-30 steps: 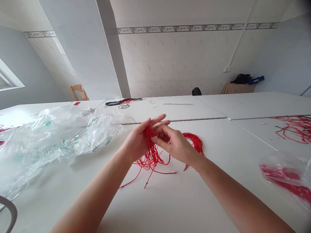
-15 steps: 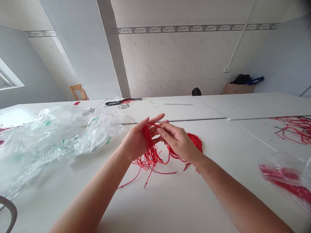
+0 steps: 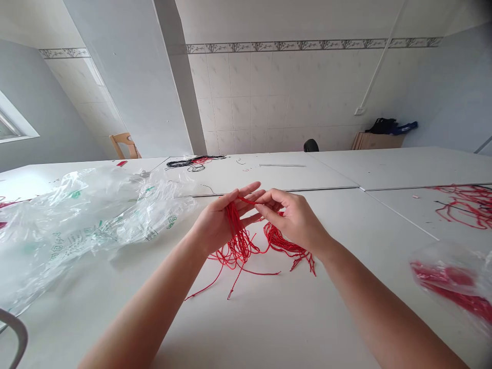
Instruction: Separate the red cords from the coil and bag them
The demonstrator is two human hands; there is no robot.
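A bundle of red braided cords [image 3: 239, 241] hangs from my left hand [image 3: 217, 220], pinned under its thumb while the other fingers stretch outward. The lower part of the bundle rests on the white table, with a few loose ends spread toward me. My right hand [image 3: 292, 218] pinches a red cord [image 3: 248, 200] between thumb and forefinger; this strand runs across from the left thumb. Behind and below the right hand lies a second bunch of red cords [image 3: 286, 245], partly hidden by that hand.
Crumpled clear plastic bags [image 3: 115, 215] cover the table's left side. A bag with red contents [image 3: 449, 282] sits at right, beyond it loose red cords [image 3: 469, 202]. Black cords [image 3: 192, 163] and a thin strip [image 3: 282, 165] lie on the far table [image 3: 334, 174].
My right hand has moved a little to the right, away from the left hand, lengthening the visible strand between them. The left hand has hardly moved.
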